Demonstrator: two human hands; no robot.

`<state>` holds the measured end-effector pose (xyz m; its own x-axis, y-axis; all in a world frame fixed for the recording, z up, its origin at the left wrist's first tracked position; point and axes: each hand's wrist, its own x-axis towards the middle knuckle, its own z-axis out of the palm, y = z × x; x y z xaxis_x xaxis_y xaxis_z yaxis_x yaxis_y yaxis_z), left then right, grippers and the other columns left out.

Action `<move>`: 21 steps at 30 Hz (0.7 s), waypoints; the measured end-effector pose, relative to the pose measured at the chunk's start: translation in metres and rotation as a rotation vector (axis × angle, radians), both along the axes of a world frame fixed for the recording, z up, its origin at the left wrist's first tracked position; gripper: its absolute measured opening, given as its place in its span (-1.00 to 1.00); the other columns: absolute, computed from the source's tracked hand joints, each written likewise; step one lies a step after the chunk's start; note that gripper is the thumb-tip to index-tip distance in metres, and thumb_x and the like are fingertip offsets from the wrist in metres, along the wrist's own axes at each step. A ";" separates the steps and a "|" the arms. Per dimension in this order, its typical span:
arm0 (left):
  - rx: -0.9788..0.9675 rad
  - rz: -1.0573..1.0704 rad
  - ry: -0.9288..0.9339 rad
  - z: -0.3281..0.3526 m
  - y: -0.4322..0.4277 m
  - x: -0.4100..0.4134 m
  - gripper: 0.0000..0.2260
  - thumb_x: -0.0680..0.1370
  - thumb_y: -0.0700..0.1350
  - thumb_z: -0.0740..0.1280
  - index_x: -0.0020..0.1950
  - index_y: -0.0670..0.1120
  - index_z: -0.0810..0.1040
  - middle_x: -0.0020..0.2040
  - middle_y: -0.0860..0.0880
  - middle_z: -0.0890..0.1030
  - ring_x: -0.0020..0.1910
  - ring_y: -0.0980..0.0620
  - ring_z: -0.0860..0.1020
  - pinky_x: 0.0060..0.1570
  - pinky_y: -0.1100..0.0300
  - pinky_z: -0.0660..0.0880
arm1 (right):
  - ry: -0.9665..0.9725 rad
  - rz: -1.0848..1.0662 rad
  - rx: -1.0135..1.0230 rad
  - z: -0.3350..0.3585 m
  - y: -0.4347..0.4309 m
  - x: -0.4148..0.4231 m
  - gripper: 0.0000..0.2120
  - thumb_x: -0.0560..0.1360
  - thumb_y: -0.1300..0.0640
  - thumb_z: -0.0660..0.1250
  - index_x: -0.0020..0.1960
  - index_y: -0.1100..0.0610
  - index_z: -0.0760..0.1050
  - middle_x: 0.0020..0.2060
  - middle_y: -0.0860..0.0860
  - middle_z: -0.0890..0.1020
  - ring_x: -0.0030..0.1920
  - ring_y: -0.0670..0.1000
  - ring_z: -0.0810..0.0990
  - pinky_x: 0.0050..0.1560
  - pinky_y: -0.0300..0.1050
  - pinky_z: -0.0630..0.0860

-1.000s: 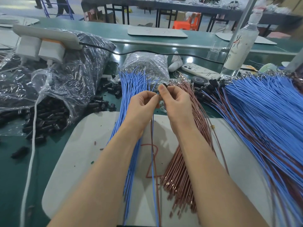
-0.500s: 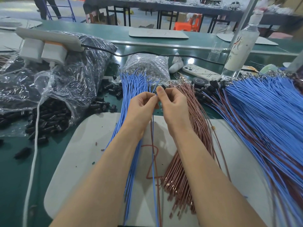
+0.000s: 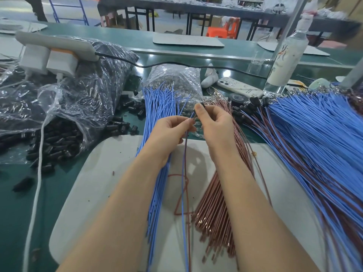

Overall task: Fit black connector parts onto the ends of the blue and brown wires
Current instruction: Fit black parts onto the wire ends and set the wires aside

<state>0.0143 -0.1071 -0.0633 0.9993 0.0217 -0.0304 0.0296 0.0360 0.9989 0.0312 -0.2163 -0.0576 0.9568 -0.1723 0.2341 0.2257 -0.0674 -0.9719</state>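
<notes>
My left hand pinches a blue wire and a brown wire near their top ends; both hang down over the white mat. My right hand pinches a small black connector part just above the wire tips, thumb raised. A bundle of blue wires lies left of my hands, a bundle of brown wires right of them. Loose black connector parts spill from a plastic bag at the left.
A big heap of fitted blue and brown wires covers the right side. A bag of metal terminals, a phone, a tape roll, a bottle and a power strip with white cable lie behind.
Both hands stay together at the wire tips. My right hand has shifted slightly up with the black part; my left hand keeps its pinch on the two wires.
</notes>
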 end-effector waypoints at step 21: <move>0.092 0.096 -0.132 0.005 -0.004 -0.003 -0.86 0.57 -0.21 0.29 -0.17 -0.07 0.56 -0.38 0.12 0.57 -0.43 0.33 0.48 -0.32 0.48 0.37 | 0.007 -0.009 0.049 0.005 -0.008 0.002 -0.87 0.51 0.15 0.37 -0.21 0.04 0.59 -0.44 -0.18 0.58 -0.43 -0.26 0.46 -0.27 -0.28 0.39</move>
